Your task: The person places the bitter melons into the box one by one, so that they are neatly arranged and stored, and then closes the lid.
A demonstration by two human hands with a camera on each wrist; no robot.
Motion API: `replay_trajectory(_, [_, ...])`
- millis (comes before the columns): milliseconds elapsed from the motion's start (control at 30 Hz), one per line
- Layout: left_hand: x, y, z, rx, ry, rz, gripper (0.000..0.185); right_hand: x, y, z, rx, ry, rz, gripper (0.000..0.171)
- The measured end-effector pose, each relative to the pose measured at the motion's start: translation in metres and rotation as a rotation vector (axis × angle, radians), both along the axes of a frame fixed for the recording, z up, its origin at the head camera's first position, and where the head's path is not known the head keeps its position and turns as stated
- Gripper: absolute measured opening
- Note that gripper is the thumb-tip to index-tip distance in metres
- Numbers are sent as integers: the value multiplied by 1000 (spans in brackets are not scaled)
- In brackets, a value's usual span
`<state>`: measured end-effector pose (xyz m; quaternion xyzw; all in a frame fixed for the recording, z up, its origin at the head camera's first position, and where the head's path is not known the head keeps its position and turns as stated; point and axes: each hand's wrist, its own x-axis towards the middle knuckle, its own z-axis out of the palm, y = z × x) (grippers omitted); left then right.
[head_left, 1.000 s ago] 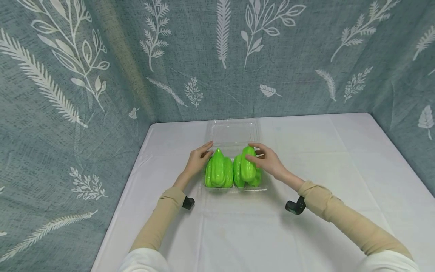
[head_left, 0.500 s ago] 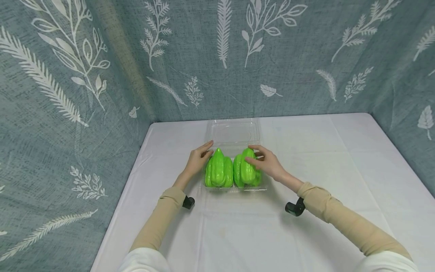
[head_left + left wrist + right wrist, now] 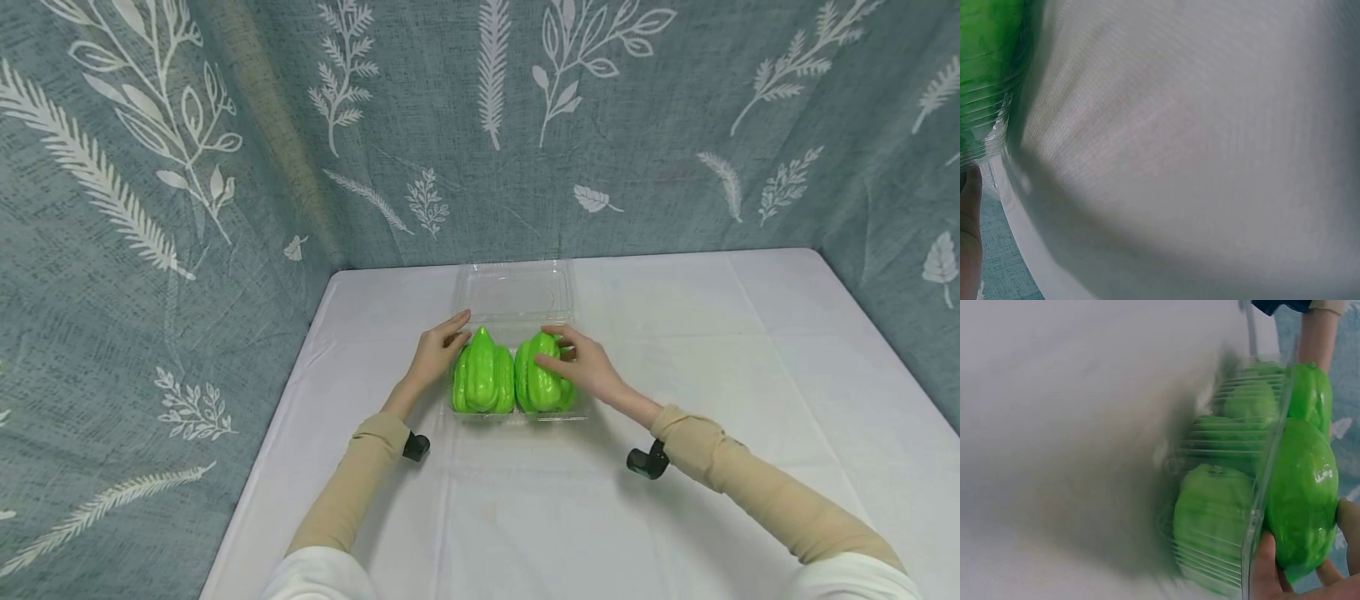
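We take the clear box [image 3: 517, 317] as our landmark: it sits on the white surface [image 3: 675, 500], its lid lying open on the far side. Two green peppers stand side by side in its near half. Our right hand [image 3: 585, 362] curls over the right pepper [image 3: 542, 385], thumb on its top and fingers round its far side, a light grip. Our left hand [image 3: 435, 354] rests with relaxed fingers against the box's left edge, just beside the left pepper [image 3: 482, 383], holding nothing. Each pepper's long axis runs from near to far.
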<state>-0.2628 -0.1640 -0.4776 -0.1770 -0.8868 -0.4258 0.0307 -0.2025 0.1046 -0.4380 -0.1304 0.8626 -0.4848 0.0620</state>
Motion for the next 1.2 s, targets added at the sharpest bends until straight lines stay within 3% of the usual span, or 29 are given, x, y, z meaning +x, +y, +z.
replay_trajectory(533, [2,0,1,-6,-13,6,42,6,-6,1,56,54,24,69])
replay_trajectory(1200, [2,0,1,-11,-30,15,43,11,-3,-2,-14,103,-37,63])
